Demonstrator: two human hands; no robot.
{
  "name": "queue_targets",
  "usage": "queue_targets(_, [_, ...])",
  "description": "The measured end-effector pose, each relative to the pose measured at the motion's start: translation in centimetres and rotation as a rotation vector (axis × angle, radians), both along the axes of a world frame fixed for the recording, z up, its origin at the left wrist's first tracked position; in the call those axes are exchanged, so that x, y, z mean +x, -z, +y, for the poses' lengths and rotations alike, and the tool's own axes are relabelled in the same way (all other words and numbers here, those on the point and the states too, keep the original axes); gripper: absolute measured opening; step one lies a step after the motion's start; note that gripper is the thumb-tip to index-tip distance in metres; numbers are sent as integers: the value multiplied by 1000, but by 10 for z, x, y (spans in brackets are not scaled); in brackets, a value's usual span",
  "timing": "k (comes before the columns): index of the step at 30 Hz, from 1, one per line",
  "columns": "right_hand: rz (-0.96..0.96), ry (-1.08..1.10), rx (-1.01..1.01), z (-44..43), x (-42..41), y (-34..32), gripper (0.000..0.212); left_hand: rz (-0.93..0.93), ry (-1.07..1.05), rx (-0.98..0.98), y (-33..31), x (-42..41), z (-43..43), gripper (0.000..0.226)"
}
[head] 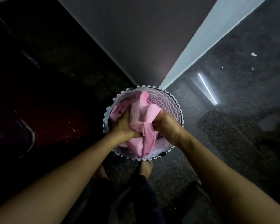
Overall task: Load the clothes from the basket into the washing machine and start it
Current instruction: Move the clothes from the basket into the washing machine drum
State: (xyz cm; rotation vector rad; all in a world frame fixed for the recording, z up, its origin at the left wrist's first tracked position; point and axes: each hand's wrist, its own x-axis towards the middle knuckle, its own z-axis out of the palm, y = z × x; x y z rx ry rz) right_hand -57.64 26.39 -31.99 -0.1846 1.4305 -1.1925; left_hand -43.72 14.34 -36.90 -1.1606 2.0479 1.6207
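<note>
A round basket (171, 101) with a zigzag-patterned lining and a scalloped white rim stands on the floor right below me. Pink clothes (144, 110) fill it. My left hand (122, 125) is sunk into the pile on the left, fingers closed on pink fabric. My right hand (166, 125) grips the same bundle from the right. A dark red washing machine (44, 130) with a round door stands at the left in deep shadow; its door state is hard to make out.
A wall corner with a pale edge (192, 50) rises just behind the basket. Dark speckled floor (233, 110) stretches to the right, with small white scraps (253, 54) and a bright light reflection. My bare feet (145, 168) stand just in front of the basket.
</note>
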Motion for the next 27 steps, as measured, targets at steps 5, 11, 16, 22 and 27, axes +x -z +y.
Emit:
queue_targets(5, [62,158,-7,13,-2,-58,42,99,-40,-43,-73,-6,2,82])
queue_targets(11, [434,10,67,57,-4,-132,51,235,-338,26,-183,-4,-10,58])
queue_targets(16, [725,-276,95,77,14,-182,117,401,-366,37,-298,-13,-16,63])
queue_targets(22, [1025,-289,113,48,22,-228,105,750,-288,97,-438,-19,7,34])
queue_targets(27, [937,160,-60,30,31,-299,16,940,-333,219,-522,-12,4,35])
